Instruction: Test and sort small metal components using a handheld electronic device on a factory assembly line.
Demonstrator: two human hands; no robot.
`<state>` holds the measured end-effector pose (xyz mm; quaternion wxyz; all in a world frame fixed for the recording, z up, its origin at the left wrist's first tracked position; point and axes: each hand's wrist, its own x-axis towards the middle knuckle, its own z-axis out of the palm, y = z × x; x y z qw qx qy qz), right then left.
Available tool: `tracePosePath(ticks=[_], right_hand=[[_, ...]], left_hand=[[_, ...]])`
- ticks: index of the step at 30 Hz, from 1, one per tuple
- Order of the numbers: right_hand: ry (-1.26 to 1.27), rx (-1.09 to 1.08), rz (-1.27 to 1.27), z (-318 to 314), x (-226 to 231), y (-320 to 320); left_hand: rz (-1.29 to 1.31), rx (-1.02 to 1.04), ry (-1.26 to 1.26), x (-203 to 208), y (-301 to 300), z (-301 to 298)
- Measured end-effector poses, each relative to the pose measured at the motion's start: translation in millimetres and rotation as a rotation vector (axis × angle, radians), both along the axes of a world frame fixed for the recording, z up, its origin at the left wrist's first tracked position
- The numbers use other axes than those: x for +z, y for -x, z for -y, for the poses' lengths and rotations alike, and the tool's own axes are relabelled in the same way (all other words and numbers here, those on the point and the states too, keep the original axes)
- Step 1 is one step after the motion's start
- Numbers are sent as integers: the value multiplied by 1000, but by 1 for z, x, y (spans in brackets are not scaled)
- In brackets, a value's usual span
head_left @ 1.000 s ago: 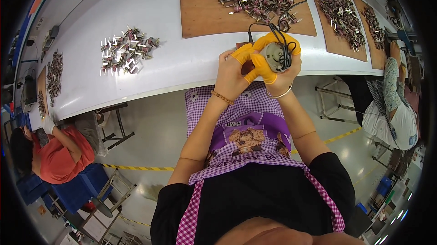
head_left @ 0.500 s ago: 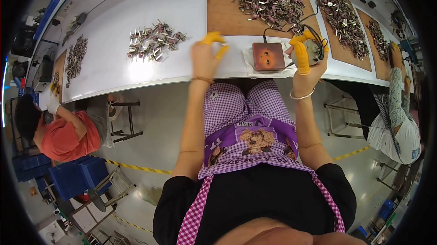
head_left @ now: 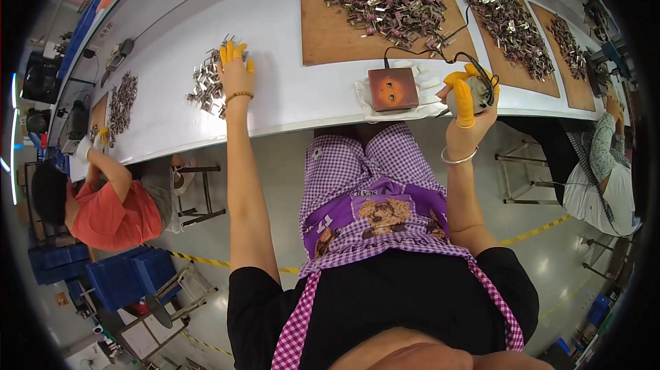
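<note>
My left hand (head_left: 236,73), with yellow covers on its fingers, lies palm down over the near-right part of a pile of small metal parts (head_left: 206,83) on the left of the white table. Its fingers are stretched out and hide part of the pile; nothing held shows. My right hand (head_left: 474,110), also in yellow finger covers, is closed around a rounded grey device (head_left: 480,94) with a black cable looped over it. Left of that hand, a reddish-brown box with two sockets (head_left: 393,90) rests on a white glove (head_left: 427,83).
A large heap of metal parts (head_left: 392,6) lies on a brown board (head_left: 320,43) at the back. More heaps on boards (head_left: 512,30) stretch to the right. A person in a red top (head_left: 117,212) works at left, another in a pale top (head_left: 598,188) at right.
My left hand has moved left, from beside the socket box to the pile of metal parts. My right hand stays closed on the grey device.
</note>
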<state>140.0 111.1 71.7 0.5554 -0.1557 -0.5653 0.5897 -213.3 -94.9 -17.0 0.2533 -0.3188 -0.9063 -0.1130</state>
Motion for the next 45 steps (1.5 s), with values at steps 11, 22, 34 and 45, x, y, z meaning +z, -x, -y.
tracePosePath(ticks=[11, 22, 34, 45], right_hand=[[146, 21, 22, -24, -8, 4], [92, 22, 62, -35, 11, 18], [100, -3, 100, -21, -9, 24], [93, 13, 52, -16, -4, 18]], left_hand=[[463, -236, -198, 48, -96, -198], [542, -341, -442, 47, -78, -180], [482, -311, -65, 36, -84, -94], [230, -513, 84, 32, -86, -108]])
